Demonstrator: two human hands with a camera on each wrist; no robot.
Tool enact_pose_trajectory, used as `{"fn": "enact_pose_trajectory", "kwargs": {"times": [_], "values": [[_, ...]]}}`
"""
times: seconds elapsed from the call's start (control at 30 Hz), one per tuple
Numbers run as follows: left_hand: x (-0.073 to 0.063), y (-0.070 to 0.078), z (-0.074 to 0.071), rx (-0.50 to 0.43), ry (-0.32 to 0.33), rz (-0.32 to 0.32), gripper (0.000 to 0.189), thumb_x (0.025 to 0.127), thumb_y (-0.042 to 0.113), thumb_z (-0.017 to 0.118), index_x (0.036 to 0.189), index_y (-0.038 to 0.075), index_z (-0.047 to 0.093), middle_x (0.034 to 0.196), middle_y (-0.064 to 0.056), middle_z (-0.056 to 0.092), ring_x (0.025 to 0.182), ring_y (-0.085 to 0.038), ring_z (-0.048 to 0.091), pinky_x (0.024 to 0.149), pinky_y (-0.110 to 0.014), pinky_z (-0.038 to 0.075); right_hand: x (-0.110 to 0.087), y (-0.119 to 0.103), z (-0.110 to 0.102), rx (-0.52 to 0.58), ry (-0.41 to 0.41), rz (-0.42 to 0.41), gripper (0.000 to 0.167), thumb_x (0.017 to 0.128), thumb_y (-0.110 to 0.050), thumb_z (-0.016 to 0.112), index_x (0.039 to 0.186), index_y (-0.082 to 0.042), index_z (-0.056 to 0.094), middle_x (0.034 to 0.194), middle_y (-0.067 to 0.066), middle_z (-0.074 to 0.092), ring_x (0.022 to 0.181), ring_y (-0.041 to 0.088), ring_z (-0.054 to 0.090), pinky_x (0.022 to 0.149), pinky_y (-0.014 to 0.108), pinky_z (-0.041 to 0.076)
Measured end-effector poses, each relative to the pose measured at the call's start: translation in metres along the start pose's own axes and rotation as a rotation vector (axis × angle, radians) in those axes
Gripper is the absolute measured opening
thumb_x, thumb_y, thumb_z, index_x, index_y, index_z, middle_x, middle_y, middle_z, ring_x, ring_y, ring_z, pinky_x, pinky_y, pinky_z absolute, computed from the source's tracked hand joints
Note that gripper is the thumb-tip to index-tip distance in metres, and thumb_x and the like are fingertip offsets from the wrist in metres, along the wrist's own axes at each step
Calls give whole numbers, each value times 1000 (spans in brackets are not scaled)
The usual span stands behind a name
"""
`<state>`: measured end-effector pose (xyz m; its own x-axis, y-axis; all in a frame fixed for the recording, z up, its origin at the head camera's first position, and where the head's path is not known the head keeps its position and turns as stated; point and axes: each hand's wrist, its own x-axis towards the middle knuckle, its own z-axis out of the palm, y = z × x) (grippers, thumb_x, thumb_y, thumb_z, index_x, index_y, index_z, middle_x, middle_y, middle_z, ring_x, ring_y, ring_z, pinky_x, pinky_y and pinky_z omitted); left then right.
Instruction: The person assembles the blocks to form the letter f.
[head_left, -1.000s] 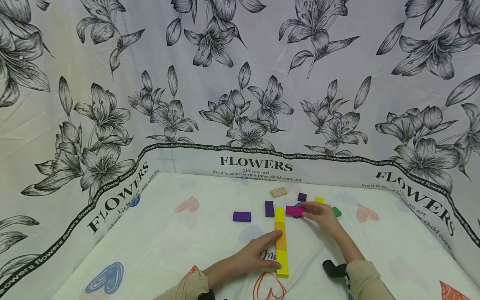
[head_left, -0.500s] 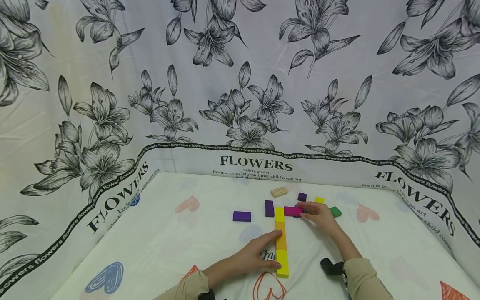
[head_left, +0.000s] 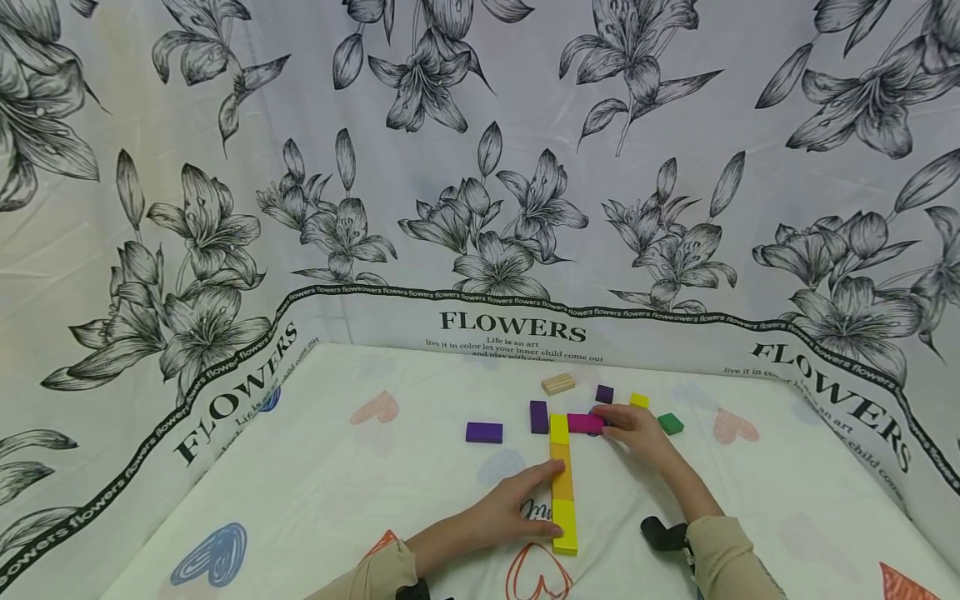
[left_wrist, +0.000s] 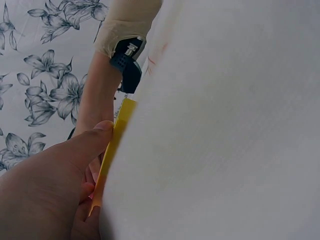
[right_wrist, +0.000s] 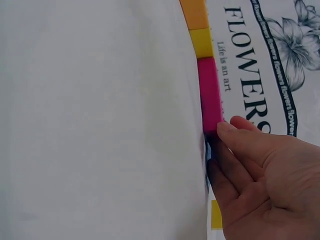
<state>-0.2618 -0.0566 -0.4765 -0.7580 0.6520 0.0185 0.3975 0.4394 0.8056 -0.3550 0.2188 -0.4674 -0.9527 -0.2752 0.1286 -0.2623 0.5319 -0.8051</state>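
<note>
Row of yellow and orange blocks (head_left: pixel 564 483), lower centre, touches the left hand (head_left: pixel 506 508), thumb and forefinger apart; above right, the right hand (head_left: pixel 639 433) pinches a magenta block (head_left: pixel 582 423).

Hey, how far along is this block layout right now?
Looks done: two yellow blocks with an orange block between them lie end to end, the left hand touching them. In hand: the right hand pinches the pink block, its end against the far yellow block. Possibly remaining: the green block, wooden block and purple blocks lie loose, though whether all belong can't be told.
</note>
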Motion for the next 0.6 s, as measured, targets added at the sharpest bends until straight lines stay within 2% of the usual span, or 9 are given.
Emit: {"fn": "enact_pose_trajectory", "kwargs": {"times": [0.23, 0.6], "values": [[0, -1, 0, -7, -4, -7, 80, 87, 41, 71, 153, 33, 27, 158, 15, 32, 148, -10, 29, 122, -41, 29, 0, -1, 0, -13, -7, 29, 40, 94, -2, 60, 134, -2, 57, 137, 18, 59, 130, 36, 54, 107, 46, 46], [0, -2, -1, -10, -4, 6, 80, 86, 40, 72, 153, 32, 28, 158, 14, 32, 148, -10, 30, 122, -40, 30, 0, 0, -1, -24, -18, -25, 41, 95, -3, 60, 136, 0, 55, 138, 19, 58, 130, 38, 53, 106, 47, 46]]}}
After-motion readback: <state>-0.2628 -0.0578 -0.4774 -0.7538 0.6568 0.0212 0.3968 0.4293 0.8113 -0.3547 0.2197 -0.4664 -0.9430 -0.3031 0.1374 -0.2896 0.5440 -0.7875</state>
